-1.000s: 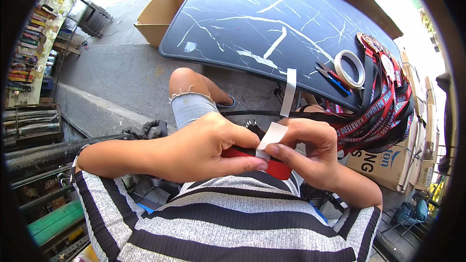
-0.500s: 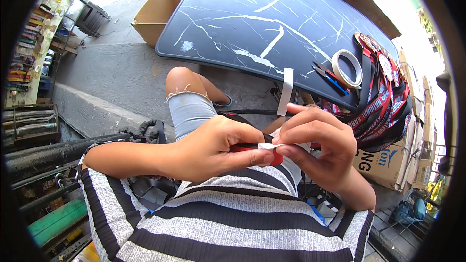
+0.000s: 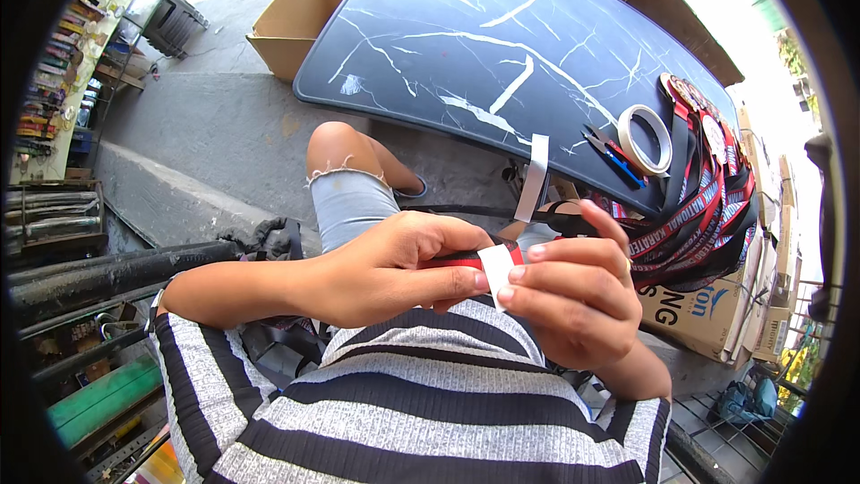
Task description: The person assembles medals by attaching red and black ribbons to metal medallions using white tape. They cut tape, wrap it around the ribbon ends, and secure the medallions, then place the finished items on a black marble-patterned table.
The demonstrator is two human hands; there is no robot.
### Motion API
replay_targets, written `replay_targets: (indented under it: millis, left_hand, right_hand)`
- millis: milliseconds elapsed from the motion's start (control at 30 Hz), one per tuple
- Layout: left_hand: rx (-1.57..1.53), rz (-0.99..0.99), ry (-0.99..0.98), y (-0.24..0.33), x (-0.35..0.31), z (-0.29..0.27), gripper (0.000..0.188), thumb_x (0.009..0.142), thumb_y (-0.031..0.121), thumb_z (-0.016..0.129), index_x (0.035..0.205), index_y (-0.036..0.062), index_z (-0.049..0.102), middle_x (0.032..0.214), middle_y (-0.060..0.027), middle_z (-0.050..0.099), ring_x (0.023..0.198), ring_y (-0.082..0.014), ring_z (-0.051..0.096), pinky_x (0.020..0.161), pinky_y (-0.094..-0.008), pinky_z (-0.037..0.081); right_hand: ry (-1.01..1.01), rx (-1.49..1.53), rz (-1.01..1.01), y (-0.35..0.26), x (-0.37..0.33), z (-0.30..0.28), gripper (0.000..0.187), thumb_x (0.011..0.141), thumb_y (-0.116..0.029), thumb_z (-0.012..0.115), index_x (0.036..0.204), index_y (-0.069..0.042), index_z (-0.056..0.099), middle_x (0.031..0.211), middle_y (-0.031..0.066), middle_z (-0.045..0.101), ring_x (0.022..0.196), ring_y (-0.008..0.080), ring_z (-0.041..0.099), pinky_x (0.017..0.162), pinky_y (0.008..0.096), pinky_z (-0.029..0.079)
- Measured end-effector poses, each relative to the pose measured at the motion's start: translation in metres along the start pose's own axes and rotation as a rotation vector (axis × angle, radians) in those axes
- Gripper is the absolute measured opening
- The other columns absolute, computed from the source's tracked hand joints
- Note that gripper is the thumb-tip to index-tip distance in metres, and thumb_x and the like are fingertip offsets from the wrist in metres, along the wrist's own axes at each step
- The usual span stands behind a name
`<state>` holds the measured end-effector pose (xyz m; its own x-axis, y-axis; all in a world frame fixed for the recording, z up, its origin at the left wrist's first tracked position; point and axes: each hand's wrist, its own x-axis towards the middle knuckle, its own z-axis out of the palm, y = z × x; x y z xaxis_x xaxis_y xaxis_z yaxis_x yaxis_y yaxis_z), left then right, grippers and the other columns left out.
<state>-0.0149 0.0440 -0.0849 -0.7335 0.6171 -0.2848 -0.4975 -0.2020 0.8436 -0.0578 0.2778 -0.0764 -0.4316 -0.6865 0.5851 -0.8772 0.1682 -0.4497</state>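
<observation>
My left hand (image 3: pixel 394 273) is closed, pinching a red and black lanyard ribbon (image 3: pixel 455 261) between thumb and fingers. A short piece of white tape (image 3: pixel 495 271) lies across the ribbon, its lower end sticking out below. My right hand (image 3: pixel 578 291) has its curled fingertips at the right edge of this tape, with one finger raised; its thumb is hard to make out. Beyond my hands, a longer white tape strip (image 3: pixel 535 181) hangs from the edge of the dark marbled table (image 3: pixel 421 63).
On the table's right end are a tape roll (image 3: pixel 644 140), blue-handled thread snips (image 3: pixel 618 159) and a pile of red and black medal lanyards (image 3: pixel 694 215) draping over the edge. A cardboard box (image 3: pixel 690 314) stands below them. An open carton (image 3: pixel 300 22) is at the far left.
My right hand has shifted down and its fingers have spread. The small tape piece, earlier folded flat between both hands' fingertips, now stands across the ribbon with its face showing.
</observation>
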Motion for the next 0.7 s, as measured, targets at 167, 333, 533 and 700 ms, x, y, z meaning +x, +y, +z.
replay_targets:
  millis: [167, 333, 533, 700]
  left_hand:
    - [-0.143, -0.042, -0.048, 0.008, -0.001, 0.000, 0.030, 0.099, 0.011, 0.056, 0.120, -0.0106, 0.057, 0.098, -0.0068, 0.063, 0.079, -0.0073, 0.059, 0.068, -0.0210, 0.046]
    - [-0.188, -0.030, -0.059, 0.011, 0.001, 0.000, 0.030, 0.096, 0.010, 0.057, 0.117, -0.0120, 0.059, 0.095, -0.0080, 0.064, 0.076, -0.0078, 0.059, 0.066, -0.0211, 0.046]
    - [-0.142, -0.003, 0.048, 0.010, 0.010, 0.011, 0.024, 0.096, 0.013, 0.060, 0.106, -0.0089, 0.064, 0.078, -0.0028, 0.062, 0.064, -0.0039, 0.054, 0.059, -0.0181, 0.040]
    - [0.005, 0.073, 0.098, 0.013, 0.018, 0.019, 0.022, 0.094, 0.015, 0.069, 0.102, -0.0053, 0.069, 0.076, 0.0038, 0.061, 0.065, 0.0008, 0.050, 0.054, -0.0167, 0.036]
  right_hand:
    - [0.120, -0.195, 0.055, -0.012, -0.018, 0.009, 0.025, 0.069, -0.020, 0.084, 0.089, -0.032, 0.075, 0.091, -0.0043, 0.044, 0.095, 0.0147, 0.053, 0.109, 0.0491, 0.033]
    - [0.223, -0.267, 0.093, -0.016, -0.033, 0.020, 0.029, 0.062, -0.026, 0.086, 0.086, -0.037, 0.075, 0.086, -0.0056, 0.036, 0.088, 0.0102, 0.049, 0.108, 0.0454, 0.030]
    - [0.330, -0.323, 0.017, -0.004, -0.043, 0.034, 0.029, 0.063, -0.027, 0.087, 0.087, -0.037, 0.075, 0.082, -0.0082, 0.036, 0.081, 0.0072, 0.047, 0.103, 0.0406, 0.029]
    - [0.353, -0.336, -0.028, 0.008, -0.051, 0.040, 0.027, 0.067, -0.027, 0.086, 0.089, -0.036, 0.074, 0.071, -0.0123, 0.042, 0.072, 0.0064, 0.045, 0.096, 0.0380, 0.032]
